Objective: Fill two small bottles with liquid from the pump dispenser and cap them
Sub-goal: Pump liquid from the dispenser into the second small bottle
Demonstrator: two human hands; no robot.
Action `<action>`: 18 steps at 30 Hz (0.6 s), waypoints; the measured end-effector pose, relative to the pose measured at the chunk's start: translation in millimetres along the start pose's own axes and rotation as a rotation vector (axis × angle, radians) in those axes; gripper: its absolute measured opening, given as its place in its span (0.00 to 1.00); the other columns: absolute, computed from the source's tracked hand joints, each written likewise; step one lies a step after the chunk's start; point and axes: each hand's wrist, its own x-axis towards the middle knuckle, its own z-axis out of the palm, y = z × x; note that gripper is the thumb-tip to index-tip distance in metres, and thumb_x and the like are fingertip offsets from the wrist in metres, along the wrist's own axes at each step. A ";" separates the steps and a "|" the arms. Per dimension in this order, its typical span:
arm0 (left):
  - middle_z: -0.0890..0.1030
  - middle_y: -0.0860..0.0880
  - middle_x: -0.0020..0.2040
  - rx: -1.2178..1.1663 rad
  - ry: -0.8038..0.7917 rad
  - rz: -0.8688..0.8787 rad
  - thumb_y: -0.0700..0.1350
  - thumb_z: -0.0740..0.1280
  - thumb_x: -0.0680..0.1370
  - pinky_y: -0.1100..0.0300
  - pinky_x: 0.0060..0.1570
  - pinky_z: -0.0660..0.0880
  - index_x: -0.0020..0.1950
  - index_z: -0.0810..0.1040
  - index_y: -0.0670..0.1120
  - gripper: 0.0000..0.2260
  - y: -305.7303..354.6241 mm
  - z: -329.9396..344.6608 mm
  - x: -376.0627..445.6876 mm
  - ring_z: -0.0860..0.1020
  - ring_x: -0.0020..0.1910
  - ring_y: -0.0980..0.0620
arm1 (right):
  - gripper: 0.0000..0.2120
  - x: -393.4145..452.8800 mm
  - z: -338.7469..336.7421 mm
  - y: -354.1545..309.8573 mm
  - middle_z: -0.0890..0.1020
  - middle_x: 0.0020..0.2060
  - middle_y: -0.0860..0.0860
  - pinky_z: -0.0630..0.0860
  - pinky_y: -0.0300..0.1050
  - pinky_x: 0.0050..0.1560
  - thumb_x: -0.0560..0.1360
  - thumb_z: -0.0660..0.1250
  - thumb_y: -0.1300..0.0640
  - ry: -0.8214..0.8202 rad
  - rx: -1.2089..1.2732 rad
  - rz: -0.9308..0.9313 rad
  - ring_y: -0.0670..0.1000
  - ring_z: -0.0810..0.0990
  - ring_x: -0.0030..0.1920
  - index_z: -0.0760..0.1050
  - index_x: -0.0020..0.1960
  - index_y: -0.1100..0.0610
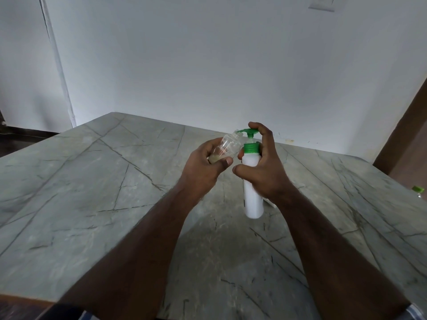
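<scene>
My left hand (pixel 204 168) grips a small clear bottle (pixel 227 146), tilted with its open mouth touching the green spout of the pump dispenser (pixel 253 195). A little pale liquid lies at the bottle's bottom. The dispenser is a tall white bottle with a green collar and pump head, lifted off the table. My right hand (pixel 265 167) wraps around its upper body, with the index finger resting on top of the pump head. At the table's right edge, a second small bottle with a light green cap (pixel 418 190) is barely in view.
A grey marbled table (pixel 92 181) spreads below my arms, its far edge close to a white wall (pixel 208 65). A brown wooden frame (pixel 404 128) stands at the right. Something white lies on the table, mostly hidden behind my right wrist.
</scene>
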 end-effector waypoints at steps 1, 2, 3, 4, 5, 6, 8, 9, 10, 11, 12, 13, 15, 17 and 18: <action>0.79 0.58 0.58 0.001 0.001 -0.001 0.43 0.71 0.79 0.67 0.51 0.75 0.73 0.73 0.50 0.22 0.2 -0.3 -0.4 0.78 0.54 0.63 | 0.45 -0.2 -0.5 -0.4 0.75 0.54 0.41 0.80 0.36 0.43 0.65 0.75 0.70 0.003 0.000 0.000 0.45 0.80 0.46 0.58 0.74 0.47; 0.79 0.58 0.58 0.001 0.001 -0.002 0.43 0.71 0.79 0.67 0.51 0.75 0.72 0.73 0.50 0.22 0.3 -0.2 -0.4 0.78 0.54 0.64 | 0.45 0.0 -1.0 -0.6 0.76 0.53 0.43 0.80 0.36 0.42 0.65 0.75 0.70 0.008 0.000 -0.001 0.45 0.80 0.45 0.59 0.73 0.47; 0.79 0.58 0.58 0.000 0.000 -0.004 0.43 0.71 0.79 0.66 0.51 0.75 0.72 0.74 0.50 0.22 0.2 -0.4 -0.6 0.78 0.54 0.63 | 0.43 0.0 -1.7 -0.9 0.77 0.52 0.45 0.80 0.38 0.42 0.65 0.75 0.69 0.016 0.000 -0.001 0.45 0.80 0.45 0.60 0.72 0.47; 0.79 0.58 0.58 0.003 -0.002 -0.007 0.43 0.71 0.79 0.65 0.52 0.75 0.73 0.73 0.50 0.22 0.2 -0.2 -0.6 0.78 0.55 0.62 | 0.42 0.0 -2.3 -1.1 0.77 0.50 0.46 0.81 0.40 0.43 0.65 0.75 0.67 0.026 -0.002 0.000 0.46 0.80 0.44 0.61 0.71 0.47; 0.79 0.58 0.59 0.008 -0.004 -0.013 0.43 0.72 0.78 0.65 0.53 0.76 0.73 0.73 0.50 0.23 0.3 -0.1 -0.8 0.79 0.55 0.60 | 0.40 0.0 -3.1 -1.5 0.78 0.49 0.47 0.81 0.42 0.43 0.64 0.75 0.64 0.035 -0.004 0.005 0.47 0.80 0.44 0.62 0.70 0.47; 0.79 0.57 0.60 0.011 -0.007 -0.019 0.43 0.72 0.78 0.65 0.54 0.76 0.73 0.73 0.50 0.23 0.3 0.5 -0.9 0.79 0.57 0.58 | 0.38 0.0 -3.9 -1.4 0.78 0.47 0.48 0.82 0.44 0.43 0.63 0.75 0.62 0.043 -0.002 0.013 0.47 0.81 0.44 0.63 0.68 0.47; 0.79 0.54 0.64 0.016 -0.013 -0.027 0.43 0.72 0.78 0.61 0.58 0.77 0.74 0.72 0.49 0.24 0.0 1.7 -1.1 0.78 0.60 0.55 | 0.37 0.4 -5.4 -0.2 0.79 0.46 0.49 0.81 0.44 0.43 0.62 0.74 0.61 0.049 0.005 0.026 0.48 0.81 0.43 0.63 0.67 0.47; 0.79 0.52 0.66 0.020 -0.016 -0.028 0.43 0.72 0.78 0.59 0.60 0.77 0.74 0.72 0.49 0.24 0.0 2.1 -1.2 0.78 0.62 0.53 | 0.37 0.7 -5.5 0.3 0.79 0.46 0.50 0.81 0.44 0.43 0.62 0.74 0.60 0.048 0.005 0.030 0.48 0.81 0.43 0.63 0.67 0.47; 0.79 0.51 0.67 0.022 -0.017 -0.028 0.43 0.71 0.79 0.57 0.61 0.78 0.74 0.72 0.49 0.24 0.2 2.3 -1.4 0.78 0.62 0.53 | 0.37 1.0 -5.0 0.3 0.79 0.47 0.49 0.81 0.43 0.43 0.62 0.74 0.60 0.045 0.002 0.029 0.47 0.81 0.43 0.63 0.67 0.46; 0.79 0.51 0.68 0.022 -0.017 -0.027 0.43 0.71 0.79 0.56 0.61 0.78 0.75 0.71 0.49 0.24 0.6 2.3 -1.5 0.78 0.62 0.52 | 0.38 1.2 -4.1 0.1 0.78 0.48 0.49 0.81 0.42 0.43 0.62 0.74 0.60 0.040 -0.001 0.023 0.47 0.81 0.43 0.62 0.68 0.46; 0.79 0.51 0.68 0.022 -0.014 -0.025 0.44 0.71 0.79 0.56 0.61 0.78 0.75 0.71 0.49 0.24 1.1 2.3 -1.3 0.78 0.62 0.52 | 0.40 1.6 -3.1 0.1 0.78 0.50 0.48 0.80 0.41 0.43 0.63 0.75 0.61 0.033 -0.005 0.014 0.47 0.80 0.44 0.61 0.69 0.46; 0.79 0.51 0.68 0.022 -0.011 -0.024 0.44 0.71 0.79 0.55 0.62 0.78 0.75 0.71 0.49 0.24 1.5 1.8 -1.1 0.78 0.62 0.52 | 0.42 1.6 -2.0 0.1 0.77 0.52 0.47 0.80 0.39 0.43 0.63 0.76 0.63 0.024 -0.007 0.005 0.46 0.80 0.45 0.60 0.71 0.47; 0.79 0.51 0.67 0.023 -0.008 -0.019 0.44 0.71 0.79 0.56 0.61 0.78 0.75 0.71 0.49 0.24 1.9 1.2 -0.5 0.78 0.61 0.54 | 0.44 1.8 -0.9 1.0 0.75 0.54 0.42 0.79 0.35 0.43 0.65 0.76 0.69 0.011 -0.007 -0.007 0.43 0.79 0.45 0.59 0.73 0.47; 0.79 0.51 0.66 0.021 -0.007 -0.015 0.44 0.71 0.79 0.58 0.60 0.78 0.74 0.71 0.49 0.23 1.9 0.1 -0.7 0.78 0.60 0.55 | 0.45 2.0 -0.7 2.0 0.74 0.54 0.38 0.78 0.33 0.42 0.65 0.75 0.70 0.008 -0.008 -0.009 0.41 0.79 0.46 0.59 0.73 0.47; 0.79 0.52 0.66 0.016 -0.005 -0.014 0.44 0.71 0.79 0.57 0.60 0.78 0.74 0.72 0.49 0.23 1.9 -0.1 -0.8 0.78 0.60 0.55 | 0.45 2.2 -1.0 2.3 0.74 0.54 0.38 0.78 0.33 0.42 0.65 0.75 0.71 0.010 -0.009 -0.009 0.41 0.79 0.45 0.58 0.74 0.47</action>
